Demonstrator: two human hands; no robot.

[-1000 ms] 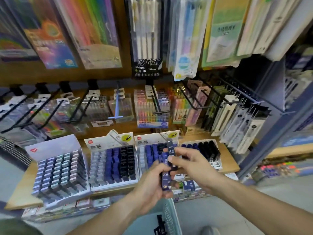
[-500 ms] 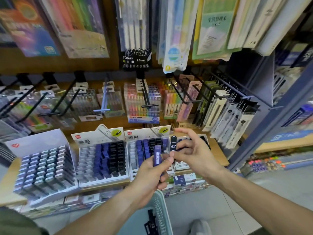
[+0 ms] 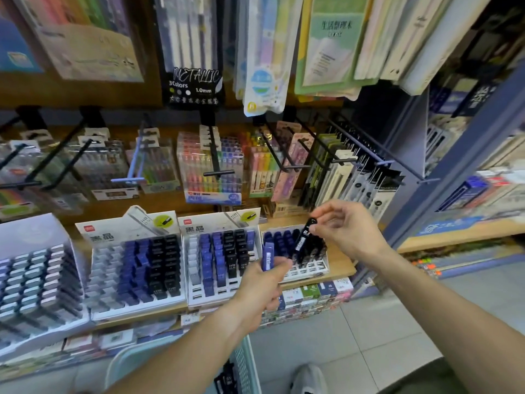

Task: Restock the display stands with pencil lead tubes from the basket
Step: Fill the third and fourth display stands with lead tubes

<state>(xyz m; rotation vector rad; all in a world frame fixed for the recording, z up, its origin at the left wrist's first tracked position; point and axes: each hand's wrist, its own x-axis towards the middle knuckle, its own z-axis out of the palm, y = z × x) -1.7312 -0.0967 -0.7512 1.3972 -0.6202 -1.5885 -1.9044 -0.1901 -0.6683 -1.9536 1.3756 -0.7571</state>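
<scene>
The hanging black pen pack [image 3: 193, 83] read "METALLIC", "3 Colors" and "1.0mm". The green hanging paper packet [image 3: 335, 38] carried "生活整理术". Two white cardboard display stand headers [image 3: 127, 231] [image 3: 218, 223] read "黑晶" and "HB". Black lead tubes in the middle stand [image 3: 231, 265] were marked "HB".

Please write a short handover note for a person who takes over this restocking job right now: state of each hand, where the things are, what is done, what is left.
Left hand: grips a blue lead tube, upright, in front of the middle stands.
Right hand: pinches a black lead tube by its top end, tilted, above the rightmost display stand.
Basket: low in front of the person; at least one dark tube inside.
Done: both tubes are out of the basket, neither seated.
Left: probably set the black tube into the rightmost stand's black rows, place the blue one among matching blue tubes, then go on from the basket.
</scene>
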